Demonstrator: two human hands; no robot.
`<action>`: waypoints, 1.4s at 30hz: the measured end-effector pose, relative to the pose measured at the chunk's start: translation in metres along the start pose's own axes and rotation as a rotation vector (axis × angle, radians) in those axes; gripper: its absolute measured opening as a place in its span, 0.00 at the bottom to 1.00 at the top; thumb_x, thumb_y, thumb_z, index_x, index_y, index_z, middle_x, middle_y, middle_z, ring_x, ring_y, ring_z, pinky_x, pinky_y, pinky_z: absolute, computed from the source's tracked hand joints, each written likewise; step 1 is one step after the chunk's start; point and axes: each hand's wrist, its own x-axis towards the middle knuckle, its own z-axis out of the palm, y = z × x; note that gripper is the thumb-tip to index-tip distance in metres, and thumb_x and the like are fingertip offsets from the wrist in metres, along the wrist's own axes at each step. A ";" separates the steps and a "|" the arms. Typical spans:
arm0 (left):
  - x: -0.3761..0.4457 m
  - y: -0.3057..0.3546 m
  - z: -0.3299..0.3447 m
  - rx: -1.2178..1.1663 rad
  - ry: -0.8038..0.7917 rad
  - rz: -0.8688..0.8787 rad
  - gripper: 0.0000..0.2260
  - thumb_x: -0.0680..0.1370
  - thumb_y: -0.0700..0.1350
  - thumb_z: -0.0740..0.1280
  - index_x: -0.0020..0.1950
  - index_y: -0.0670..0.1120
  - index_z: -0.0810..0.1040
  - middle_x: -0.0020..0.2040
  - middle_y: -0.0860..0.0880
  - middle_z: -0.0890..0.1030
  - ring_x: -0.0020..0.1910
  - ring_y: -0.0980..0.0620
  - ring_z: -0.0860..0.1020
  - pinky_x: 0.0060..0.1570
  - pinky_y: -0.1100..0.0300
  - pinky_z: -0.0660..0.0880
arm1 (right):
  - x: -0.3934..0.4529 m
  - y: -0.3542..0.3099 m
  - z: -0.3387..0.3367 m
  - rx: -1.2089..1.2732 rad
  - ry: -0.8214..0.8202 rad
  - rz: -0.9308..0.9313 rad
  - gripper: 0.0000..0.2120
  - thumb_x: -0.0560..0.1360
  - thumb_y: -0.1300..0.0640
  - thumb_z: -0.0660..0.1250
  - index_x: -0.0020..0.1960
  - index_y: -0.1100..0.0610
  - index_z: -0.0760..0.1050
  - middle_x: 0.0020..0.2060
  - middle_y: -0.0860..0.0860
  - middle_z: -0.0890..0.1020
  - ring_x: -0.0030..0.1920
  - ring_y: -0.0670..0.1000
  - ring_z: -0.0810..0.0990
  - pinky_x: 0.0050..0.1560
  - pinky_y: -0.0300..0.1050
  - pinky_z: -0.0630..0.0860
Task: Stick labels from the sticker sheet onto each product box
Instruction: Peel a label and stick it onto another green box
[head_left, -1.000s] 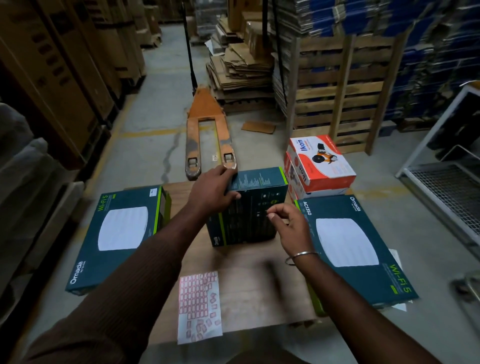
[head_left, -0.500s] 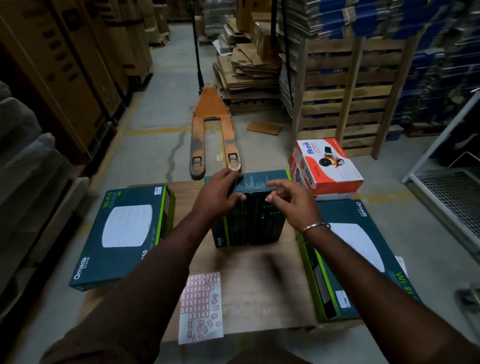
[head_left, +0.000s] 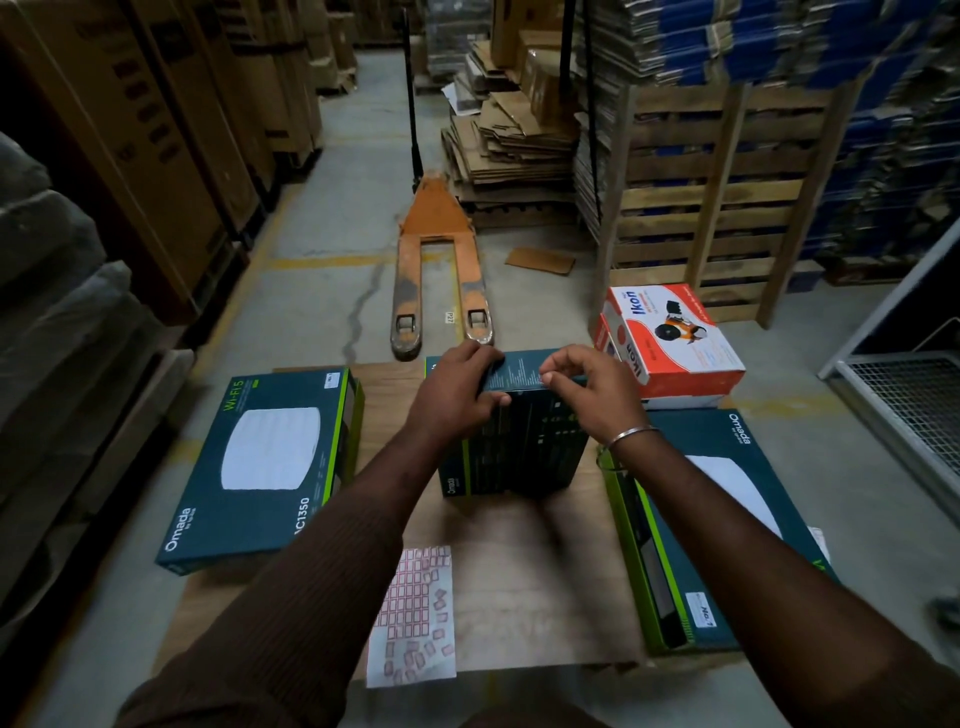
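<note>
Our left hand (head_left: 457, 395) grips the top of the standing box (head_left: 514, 441) mid-worktop. Our right hand (head_left: 597, 395) has its fingers pinched at the box's top edge, maybe on a label. Pushing hard could tip the box, or the label could go on crooked.

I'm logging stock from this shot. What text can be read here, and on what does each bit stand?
"Wi-Fi 5", "Omada", "AC1350", "No.1": flat box on the left.
"Omada", "No.1": flat box on the right.
"Omada": upright box in both hands.
"Ikon": orange-and-white box.
"P27": tag between the pallet jack forks.
Fine print on the upright box and the sticker sheet: too small.
</note>
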 end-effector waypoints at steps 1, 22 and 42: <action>0.000 0.000 0.001 0.002 0.003 -0.004 0.25 0.74 0.53 0.76 0.68 0.50 0.75 0.62 0.51 0.76 0.60 0.50 0.75 0.54 0.52 0.77 | 0.000 0.000 0.000 0.011 -0.012 0.004 0.02 0.79 0.58 0.72 0.50 0.55 0.83 0.45 0.47 0.84 0.47 0.41 0.82 0.44 0.29 0.76; 0.001 0.004 0.005 0.013 0.025 -0.077 0.26 0.73 0.53 0.78 0.66 0.51 0.71 0.62 0.52 0.76 0.59 0.50 0.75 0.52 0.48 0.78 | 0.025 0.009 0.003 0.095 -0.193 0.084 0.04 0.76 0.61 0.75 0.46 0.53 0.83 0.41 0.50 0.86 0.43 0.49 0.84 0.48 0.46 0.81; -0.004 0.003 0.007 0.015 0.095 -0.017 0.26 0.74 0.62 0.69 0.67 0.51 0.69 0.58 0.51 0.76 0.55 0.51 0.75 0.44 0.54 0.72 | 0.030 0.012 0.009 -0.119 -0.265 0.030 0.02 0.77 0.56 0.73 0.46 0.50 0.83 0.48 0.43 0.75 0.50 0.45 0.77 0.50 0.46 0.76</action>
